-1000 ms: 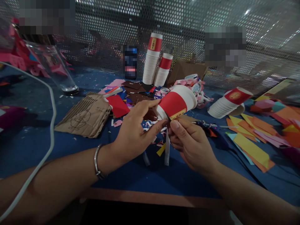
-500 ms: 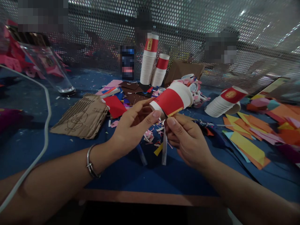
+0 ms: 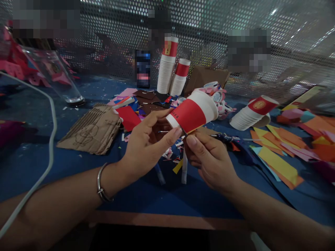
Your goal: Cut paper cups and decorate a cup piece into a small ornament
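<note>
A white paper cup (image 3: 190,113) with a red band is tilted in front of me, its wide rim up to the right and its base toward my left hand. My left hand (image 3: 149,144) is closed around the base end, thumb below and fingers behind. With thumb and forefinger, my right hand (image 3: 206,153) pinches at the cup's lower side near the base. A thin dark piece shows at that thumb tip; I cannot make out what it is. Small dark characters are visible on the red band. Beneath the hands lie paper scraps (image 3: 169,154) and a clear stick (image 3: 184,170).
Stacked cups (image 3: 166,71) stand at the back beside a phone (image 3: 143,69). Another cup stack (image 3: 252,113) leans at right, near a glue gun (image 3: 242,151) and coloured paper (image 3: 280,164). Flattened cardboard (image 3: 90,130), a tall glass (image 3: 59,76) and a white cable (image 3: 53,139) are left.
The cup has turned slightly about its length: the gold patch has rolled lower and the small characters show more. Both hands stay in nearly the same place.
</note>
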`<state>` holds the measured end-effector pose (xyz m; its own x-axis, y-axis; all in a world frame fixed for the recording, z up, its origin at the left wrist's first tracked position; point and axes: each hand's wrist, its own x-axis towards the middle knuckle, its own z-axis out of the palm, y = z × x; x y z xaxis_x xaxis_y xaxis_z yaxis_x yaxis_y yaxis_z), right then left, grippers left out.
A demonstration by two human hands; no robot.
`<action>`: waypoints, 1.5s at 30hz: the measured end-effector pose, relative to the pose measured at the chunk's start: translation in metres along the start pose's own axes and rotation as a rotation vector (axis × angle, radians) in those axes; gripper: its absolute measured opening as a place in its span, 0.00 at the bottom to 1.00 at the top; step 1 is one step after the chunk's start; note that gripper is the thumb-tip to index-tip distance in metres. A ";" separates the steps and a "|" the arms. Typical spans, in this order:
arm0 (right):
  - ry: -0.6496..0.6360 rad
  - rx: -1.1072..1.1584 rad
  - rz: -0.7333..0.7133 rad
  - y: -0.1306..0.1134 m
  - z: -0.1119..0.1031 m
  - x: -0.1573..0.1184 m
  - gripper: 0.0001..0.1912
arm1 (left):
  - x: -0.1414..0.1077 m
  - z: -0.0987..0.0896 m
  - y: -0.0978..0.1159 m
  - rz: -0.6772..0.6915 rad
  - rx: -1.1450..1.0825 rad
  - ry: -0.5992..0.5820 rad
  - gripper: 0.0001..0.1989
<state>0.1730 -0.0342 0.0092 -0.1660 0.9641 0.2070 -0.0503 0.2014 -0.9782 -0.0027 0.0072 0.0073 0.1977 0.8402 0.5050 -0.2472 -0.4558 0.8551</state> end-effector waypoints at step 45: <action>0.057 -0.044 0.005 0.002 0.003 0.001 0.24 | -0.010 -0.001 -0.006 0.101 0.375 0.023 0.29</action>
<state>0.1700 -0.0330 0.0074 -0.1098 0.9731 0.2026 -0.0065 0.2031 -0.9791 -0.0045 0.0021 -0.0031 0.1677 0.7902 0.5895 0.1002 -0.6085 0.7872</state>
